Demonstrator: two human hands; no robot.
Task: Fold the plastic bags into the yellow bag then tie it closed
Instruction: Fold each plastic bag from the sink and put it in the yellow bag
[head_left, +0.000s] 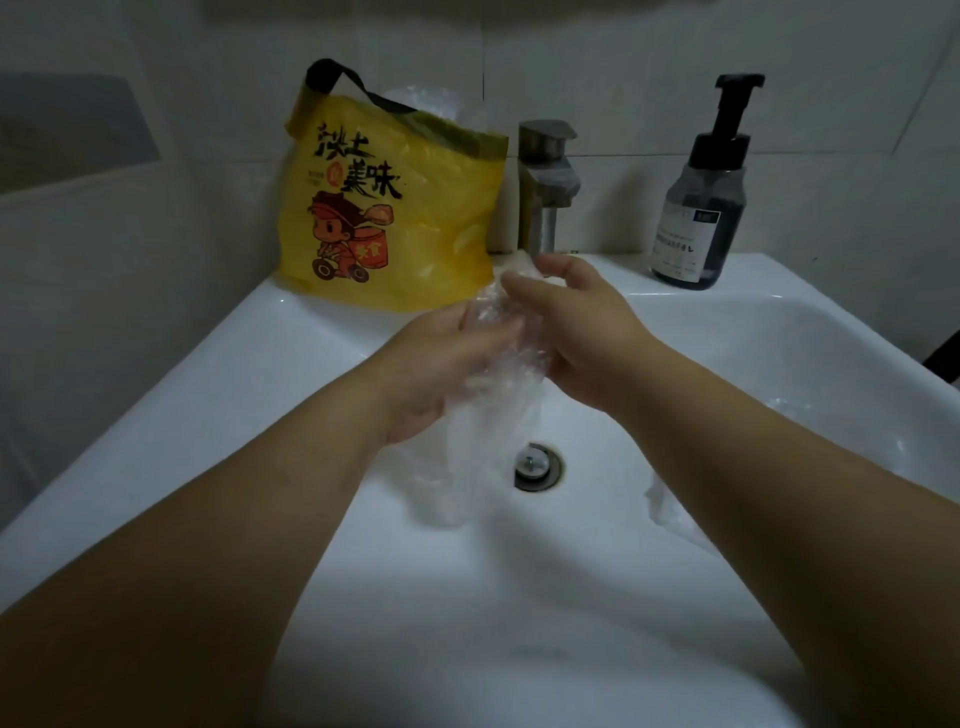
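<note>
Fingers (522, 285) of the right hand (576, 332) pinch the upper end of a clear plastic bag (488, 415). The left hand (441, 364), just beside it, curls round the middle of the same bag. The bag is gathered into a long loose strip, and its lower end hangs toward the drain (537, 466) below the fingers.

Beyond the fingers and to their left, the yellow bag (395, 208) stands upright on the back ledge of the sink (156, 415). Its mouth is open and its black handle (337, 78) is raised. Crumpled clear plastic (431, 104) shows above its rim, so some bags appear to be packed already.

A second clear bag (670, 514) lies in the basin, nearer than the fingers and partly under the right forearm.

Assessment: the task is part done. The held bag is not yet folded down, the second bag is still untouched, and the yellow bag is untied.

Beyond the fingers stands a faucet (548, 182), with a pump bottle (701, 197) to its right.
</note>
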